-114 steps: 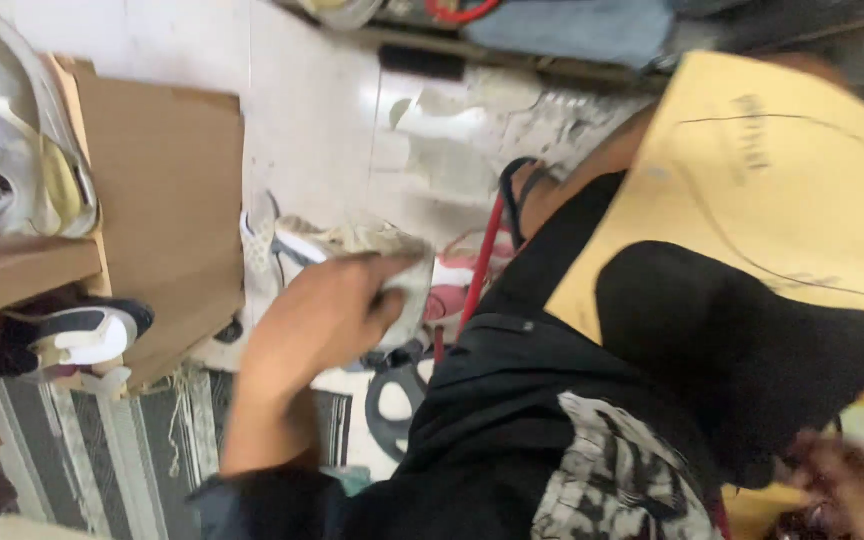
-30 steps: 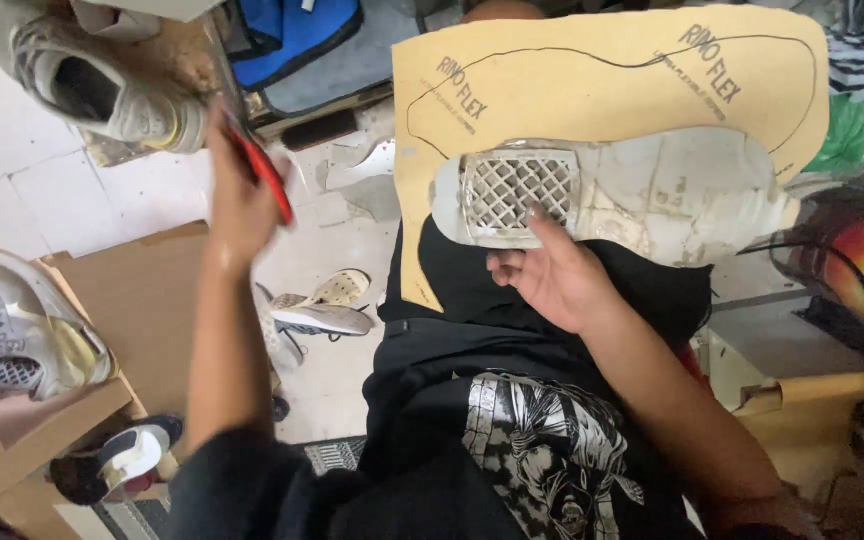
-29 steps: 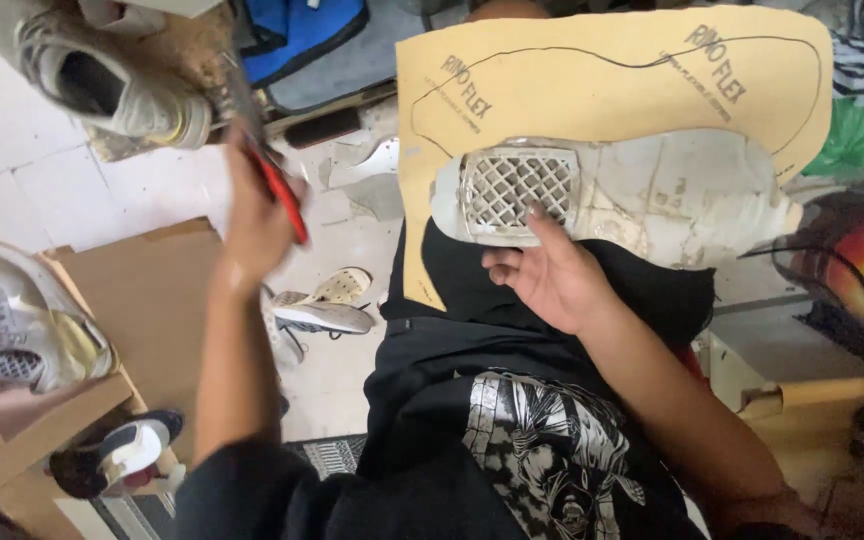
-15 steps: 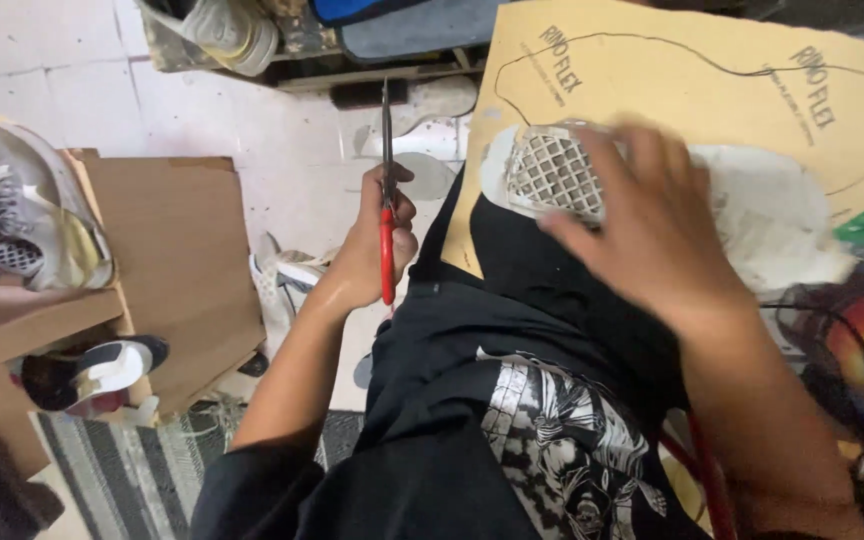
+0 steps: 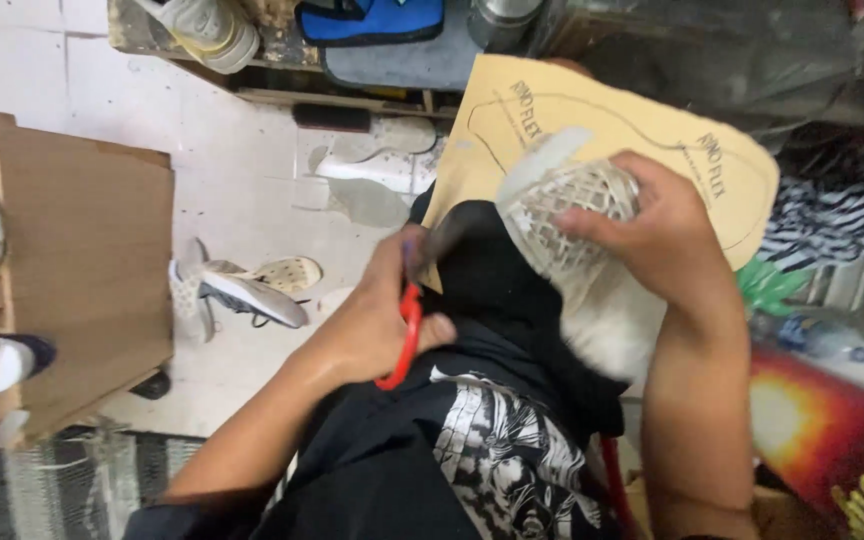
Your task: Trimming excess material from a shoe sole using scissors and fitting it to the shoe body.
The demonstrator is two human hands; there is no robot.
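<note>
Head cam: left hand (image 5: 372, 325) w/ scissors (image 5: 410, 330) now down at tan sheet (image 5: 572, 110) edge vs raised earlier, fingers clenched thru handles; right hand (image 5: 652, 235) grips sole (image 5: 567, 205), so cutting looks abt to start.

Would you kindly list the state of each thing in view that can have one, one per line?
Left hand: closed around the scissors' handles.
Scissors: red-handled, blades blurred, at the sheet's edge.
Right hand: gripping the white sole.
White sole: lifted, bent, lattice tread showing.
Tan sheet: on the lap, outline drawn on it.
Sneaker: lying on the floor.
</note>
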